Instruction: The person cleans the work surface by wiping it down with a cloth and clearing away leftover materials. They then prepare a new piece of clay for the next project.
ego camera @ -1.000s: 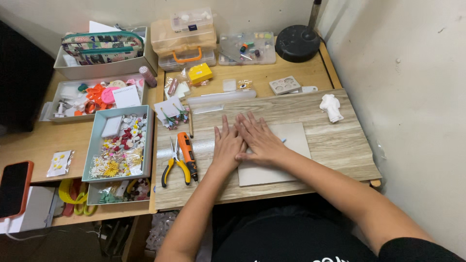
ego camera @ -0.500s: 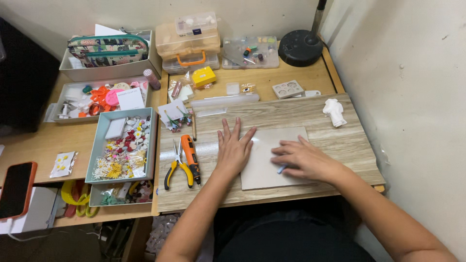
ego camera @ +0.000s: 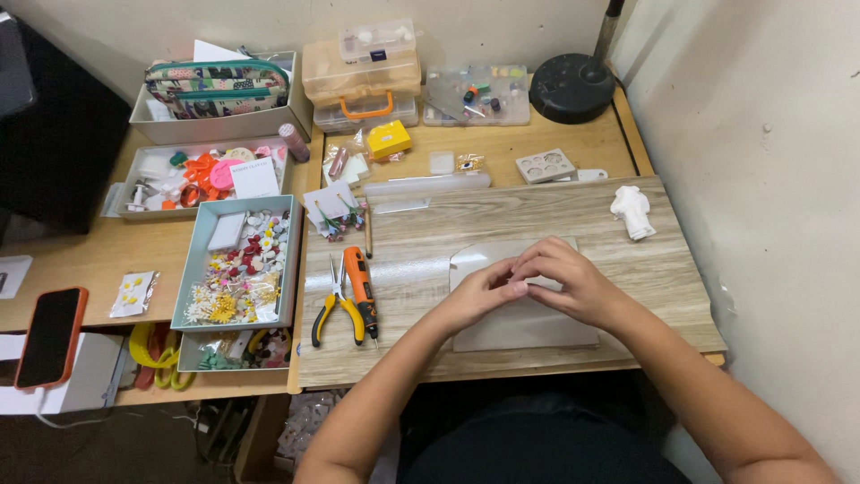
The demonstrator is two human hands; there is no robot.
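A: Where are the hands?
B: Both meet over the pale flat sheet on the wood-grain board. The left hand and right hand curl narrow, fingertips touching, seemingly pinching something tiny; I cannot tell what.
A: Why there?
B: The smooth sheet likely protects the board. Left of it lie yellow-handled pliers and an orange rotary tool.
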